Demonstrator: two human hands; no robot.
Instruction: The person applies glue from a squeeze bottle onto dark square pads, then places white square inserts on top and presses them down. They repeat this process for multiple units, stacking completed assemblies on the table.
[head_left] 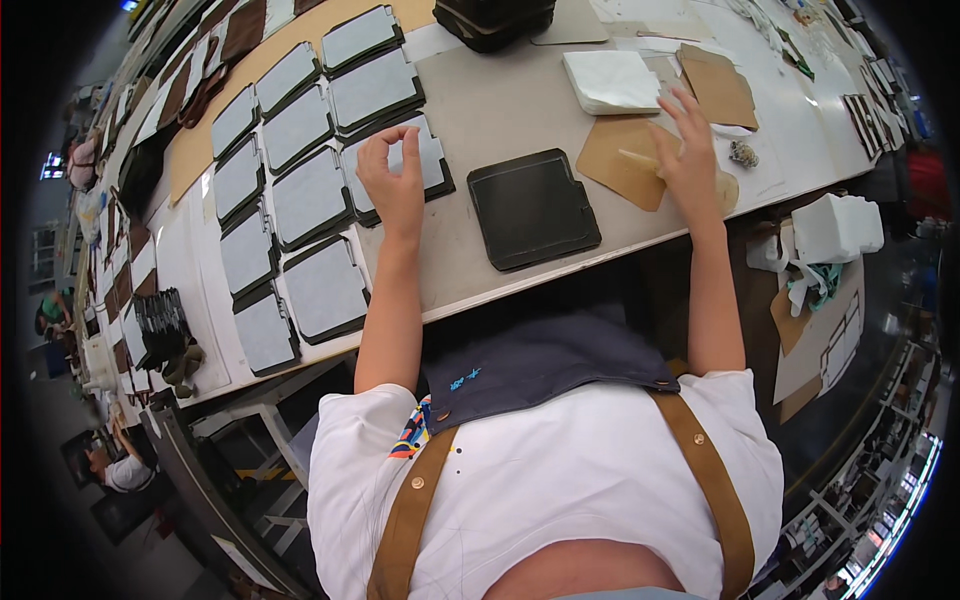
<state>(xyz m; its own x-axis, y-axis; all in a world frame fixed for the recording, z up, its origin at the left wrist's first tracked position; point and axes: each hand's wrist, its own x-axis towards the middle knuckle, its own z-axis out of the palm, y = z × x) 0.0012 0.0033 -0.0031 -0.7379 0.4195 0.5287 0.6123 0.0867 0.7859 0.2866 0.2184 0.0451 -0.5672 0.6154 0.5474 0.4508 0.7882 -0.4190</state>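
"What lies nearest?"

"A dark apron (550,355) at six o'clock, then the table (432,265). Past its edge, at twelve o'clock, a black panel (533,212) lies flat between two bare hands."

"Which way does it run?"

"It is nearly square, so neither axis is clearly longer. It sits turned slightly anticlockwise, with a notch at two o'clock."

"And the hands?"

"Neither touches it. From the left hand (395,185) the panel is at about four o'clock; from the right hand (690,170), at about half past eight. The left looks slightly nearer. Its fingers are curled toward the thumb; whether they pinch anything, I can't tell from here. The right has its fingers spread, with a pale stick (636,159) just beside it."

"Farther out?"

"Toward ten o'clock, rows of grey-faced panels (303,198). Toward one o'clock, a tan card (607,168), then a white stack (612,82) beyond."
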